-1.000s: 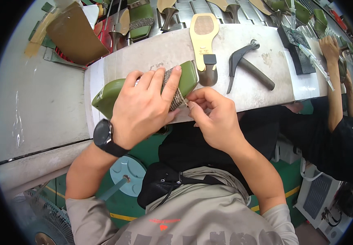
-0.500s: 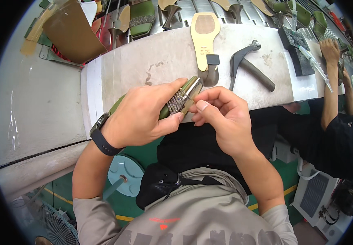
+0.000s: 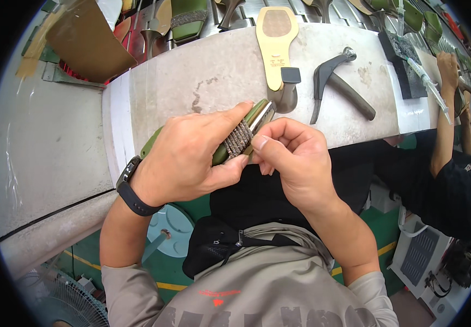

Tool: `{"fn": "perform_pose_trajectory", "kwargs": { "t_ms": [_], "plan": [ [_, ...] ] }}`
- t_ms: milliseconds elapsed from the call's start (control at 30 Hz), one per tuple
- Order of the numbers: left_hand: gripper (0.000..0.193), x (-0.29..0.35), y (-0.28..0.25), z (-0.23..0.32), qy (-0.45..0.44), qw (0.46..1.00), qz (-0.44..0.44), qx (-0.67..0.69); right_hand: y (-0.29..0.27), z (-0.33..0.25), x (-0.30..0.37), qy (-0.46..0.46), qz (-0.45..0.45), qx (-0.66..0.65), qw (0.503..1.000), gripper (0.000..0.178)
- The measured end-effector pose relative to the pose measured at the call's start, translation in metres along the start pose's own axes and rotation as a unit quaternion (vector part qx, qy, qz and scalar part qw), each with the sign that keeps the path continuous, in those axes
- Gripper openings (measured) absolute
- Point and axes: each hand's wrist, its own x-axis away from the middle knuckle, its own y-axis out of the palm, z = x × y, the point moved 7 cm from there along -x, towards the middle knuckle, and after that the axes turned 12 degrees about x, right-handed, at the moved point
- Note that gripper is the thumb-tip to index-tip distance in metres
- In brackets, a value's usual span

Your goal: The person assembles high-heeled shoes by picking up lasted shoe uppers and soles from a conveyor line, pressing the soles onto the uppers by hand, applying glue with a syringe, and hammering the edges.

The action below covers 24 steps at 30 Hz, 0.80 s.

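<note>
My left hand [image 3: 183,150] is wrapped round a green shoe upper [image 3: 256,113], held tilted above the bench's near edge. A band of glittery, beaded cords [image 3: 237,140] crosses it, just beyond my left thumb and forefinger. A shiny metallic edge, apparently the last inside, shows along the shoe's right side. The fingers of my right hand [image 3: 295,158] are pinched together at the band's lower right end, against the shoe's underside. What sits between those fingertips is hidden. Behind the shoe, a yellow insole [image 3: 275,57] lies by a curved dark heel [image 3: 286,98].
A dark-handled hammer [image 3: 350,97] rests on the pale bench [image 3: 181,79], right of the insole. Farther right, a syringe [image 3: 425,78] lies across a black block [image 3: 404,68]. Shoe parts line the rack behind; a green shoe [image 3: 188,20] is among them. Another person's hand [image 3: 447,70] works at far right.
My right fingertips have come closer against the band's end. The left hand keeps its grip on the shoe, which has barely moved. The whole view has shifted slightly.
</note>
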Motion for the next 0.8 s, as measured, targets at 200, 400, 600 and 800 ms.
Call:
{"fn": "perform_pose_trajectory", "kwargs": {
  "t_ms": [200,400,600,800],
  "plan": [
    [0.079,-0.003,-0.001,0.004,0.002,1.0,0.017,0.013,0.004,0.0,0.001,0.002,0.0,-0.008,1.0,0.011],
    [0.069,-0.003,-0.003,0.007,0.054,0.998,0.028,0.001,0.001,0.001,-0.001,0.002,-0.001,-0.002,1.0,0.011],
    [0.053,-0.002,-0.001,0.004,0.054,0.998,0.025,0.011,0.0,0.002,-0.003,0.007,-0.012,-0.006,1.0,0.011],
    [0.049,-0.001,0.0,0.006,0.071,0.997,0.043,0.009,-0.004,-0.014,-0.008,0.037,-0.029,0.089,0.995,0.021]
  ]
}}
